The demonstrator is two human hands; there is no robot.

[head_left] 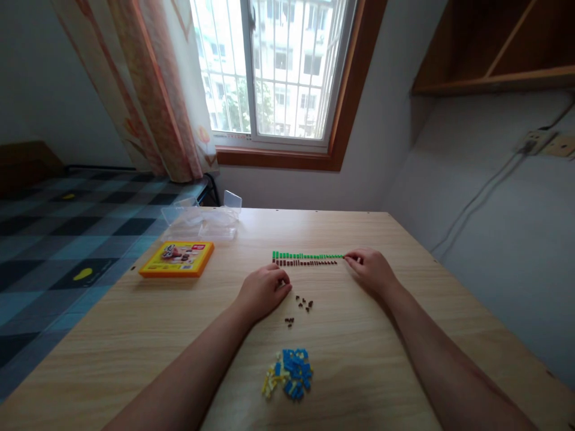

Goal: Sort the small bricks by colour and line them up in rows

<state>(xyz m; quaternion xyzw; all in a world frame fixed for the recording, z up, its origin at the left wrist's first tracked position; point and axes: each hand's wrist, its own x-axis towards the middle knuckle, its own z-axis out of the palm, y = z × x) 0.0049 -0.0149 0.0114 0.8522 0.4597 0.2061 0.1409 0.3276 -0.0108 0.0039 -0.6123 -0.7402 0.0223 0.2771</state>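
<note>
Two long rows of tiny building bricks run across the table, a green row [305, 256] behind a brown row [305, 263]. At the green row's right end, my right hand [371, 269] pinches thumb and finger together; whatever is between the tips is too small to name. My left hand [265, 288] rests by the left end of the brown row, its fingers curled in, and I cannot see whether they hold anything. Loose brown bricks [309, 304] lie scattered to the right of that hand, with a smaller brown cluster [289, 321] closer to me.
Nearer me is a pile of blue bricks [296, 366] mixed with yellow bricks [270, 383]. An orange and yellow box [177, 260] lies at the left, clear plastic containers [202, 224] behind it. Beyond the wooden table [179, 317] stands a bed with a checked cover [54, 239].
</note>
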